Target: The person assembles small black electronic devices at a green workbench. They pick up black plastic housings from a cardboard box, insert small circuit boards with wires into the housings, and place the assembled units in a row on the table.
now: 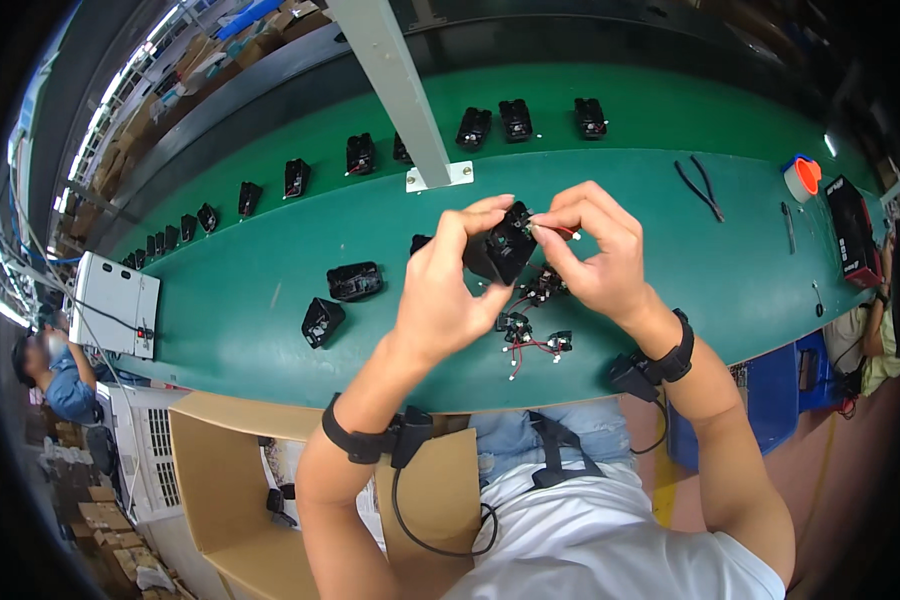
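Note:
My left hand (pixel 448 285) is closed around a black plastic housing (pixel 510 250), tilted with its hollow side toward my right. At the housing's upper edge, the fingertips of my right hand (pixel 600 250) pinch a small circuit board with a red wire (pixel 564 232) and a white plug. How far the board sits inside is hard to see. Just below my hands, several small wired boards (pixel 516 328) with red leads and white connectors lie in a loose pile. Two more black housings (pixel 355 281) rest on the green bench to the left, and another is partly behind my left hand.
Along the far green strip (pixel 670 115) stands a row of black housings (pixel 360 153). A grey post (pixel 395 80) rises from the bench (pixel 230 300). Pliers (pixel 700 188), an orange-and-white tape roll (pixel 802 178) and a black box (pixel 852 230) lie right; a white machine (pixel 116 305) stands left, a cardboard box (pixel 220 480) below.

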The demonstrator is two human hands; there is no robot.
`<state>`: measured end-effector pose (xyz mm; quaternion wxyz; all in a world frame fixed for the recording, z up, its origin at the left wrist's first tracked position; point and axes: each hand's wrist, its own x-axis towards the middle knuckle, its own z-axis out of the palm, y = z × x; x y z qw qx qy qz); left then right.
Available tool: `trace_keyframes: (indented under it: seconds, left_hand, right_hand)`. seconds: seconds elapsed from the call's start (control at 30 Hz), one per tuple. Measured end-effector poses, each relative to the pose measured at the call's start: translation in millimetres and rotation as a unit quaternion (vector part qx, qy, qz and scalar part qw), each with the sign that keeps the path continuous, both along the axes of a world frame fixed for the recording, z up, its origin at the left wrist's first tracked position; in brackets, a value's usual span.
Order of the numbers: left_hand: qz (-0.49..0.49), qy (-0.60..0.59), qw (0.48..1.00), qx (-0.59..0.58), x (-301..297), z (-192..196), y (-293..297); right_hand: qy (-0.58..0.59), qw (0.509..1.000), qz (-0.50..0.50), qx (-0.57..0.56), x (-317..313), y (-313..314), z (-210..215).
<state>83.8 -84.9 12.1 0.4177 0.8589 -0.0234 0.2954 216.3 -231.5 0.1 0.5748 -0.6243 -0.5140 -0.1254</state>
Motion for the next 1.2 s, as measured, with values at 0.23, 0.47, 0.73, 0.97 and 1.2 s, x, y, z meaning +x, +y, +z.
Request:
trace_keyframes:
  seconds: [0.23,0.47,0.73,0.97,1.2]
  left_hand:
    - [0.067,-0.053,0.995,0.057,3.9,-4.2,-15.9]
    - [0.123,-0.02,0.989,0.08,5.7,-12.5,-4.1]
    - [0.124,-0.082,0.973,0.179,6.0,-9.5,-22.0]
    - [0.119,-0.096,0.967,0.204,7.5,-9.2,-26.0]
    - [0.15,-0.118,0.953,0.234,12.5,-12.2,-28.0]
  right_hand:
    - [-0.104,0.992,-0.058,0.046,4.2,-1.8,-1.4]
    - [0.053,0.996,-0.028,0.059,7.3,-4.0,1.0]
    - [0.094,0.995,-0.02,0.029,-11.4,2.0,-10.8]
    - [0.194,0.978,-0.012,0.078,-8.8,6.0,-16.5]
    - [0.156,0.987,0.0,0.02,-15.7,2.2,-15.3]
